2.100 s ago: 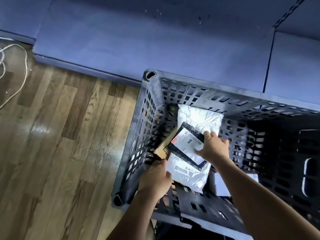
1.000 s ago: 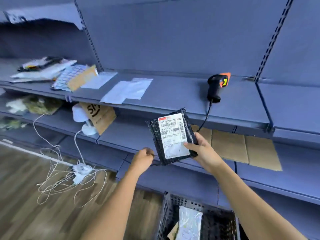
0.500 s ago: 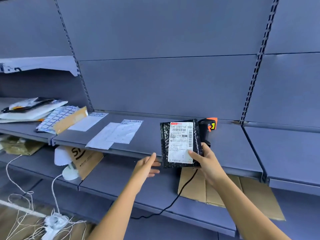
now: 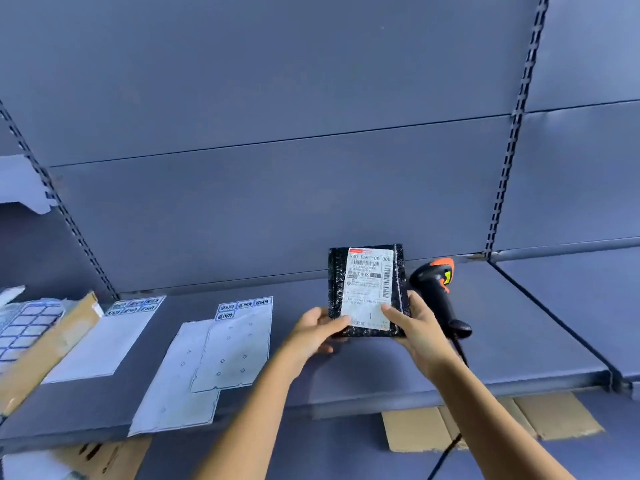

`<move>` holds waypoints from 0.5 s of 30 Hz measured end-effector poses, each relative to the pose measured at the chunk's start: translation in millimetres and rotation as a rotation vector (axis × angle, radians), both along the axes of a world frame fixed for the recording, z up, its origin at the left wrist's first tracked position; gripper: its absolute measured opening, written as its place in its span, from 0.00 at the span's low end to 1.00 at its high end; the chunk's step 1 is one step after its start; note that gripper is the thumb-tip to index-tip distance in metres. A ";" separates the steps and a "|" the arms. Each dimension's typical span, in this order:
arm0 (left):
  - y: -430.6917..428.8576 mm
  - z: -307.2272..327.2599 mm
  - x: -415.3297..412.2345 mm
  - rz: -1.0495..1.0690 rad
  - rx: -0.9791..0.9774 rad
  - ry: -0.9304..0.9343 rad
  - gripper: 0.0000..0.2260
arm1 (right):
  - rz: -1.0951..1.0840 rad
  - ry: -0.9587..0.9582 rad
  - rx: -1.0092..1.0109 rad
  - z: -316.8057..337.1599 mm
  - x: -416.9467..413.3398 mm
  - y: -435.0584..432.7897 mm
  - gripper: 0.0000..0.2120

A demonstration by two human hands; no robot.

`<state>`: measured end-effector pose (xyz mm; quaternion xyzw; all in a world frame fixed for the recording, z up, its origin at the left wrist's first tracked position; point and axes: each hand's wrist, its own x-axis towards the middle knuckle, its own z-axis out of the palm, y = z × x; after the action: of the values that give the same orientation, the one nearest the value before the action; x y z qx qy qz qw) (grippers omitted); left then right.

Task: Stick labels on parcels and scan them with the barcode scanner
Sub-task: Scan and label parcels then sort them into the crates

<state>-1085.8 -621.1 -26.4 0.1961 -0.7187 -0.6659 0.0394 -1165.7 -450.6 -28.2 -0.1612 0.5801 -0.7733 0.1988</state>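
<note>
Holding the black parcel [image 4: 366,292] upright over the shelf [image 4: 519,341], both hands pinch its bottom corners: left hand [image 4: 313,332] with thumb on the front lower-left, right hand [image 4: 415,327] with thumb on the white shipping label [image 4: 369,289]. Both forearms reach up and forward. Barcode scanner [image 4: 438,292] lies on the shelf just right of the parcel; label sheets [image 4: 214,351] lie to the left.

left hand [image 4: 313,332] now gripping black parcel [image 4: 367,289] too, parcel raised over shelf [image 4: 519,327]
</note>
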 end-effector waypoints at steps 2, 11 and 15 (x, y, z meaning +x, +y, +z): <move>-2.8 -4.8 -8.3 -0.022 -0.078 0.042 0.10 | -0.004 0.044 0.058 2.3 -1.8 -8.0 0.08; -38.1 -33.3 -39.7 0.265 -0.577 -0.087 0.06 | -0.571 0.660 1.191 -8.1 -51.7 16.5 0.20; -36.1 -39.1 -55.6 0.308 -0.789 -0.163 0.09 | -0.454 0.554 1.399 -19.9 -65.1 22.3 0.22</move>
<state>-1141.4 -657.2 -65.4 0.3232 -0.8813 -0.3088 0.1535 -1230.8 -428.2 -48.1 -0.0632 0.9795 -0.1816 -0.0606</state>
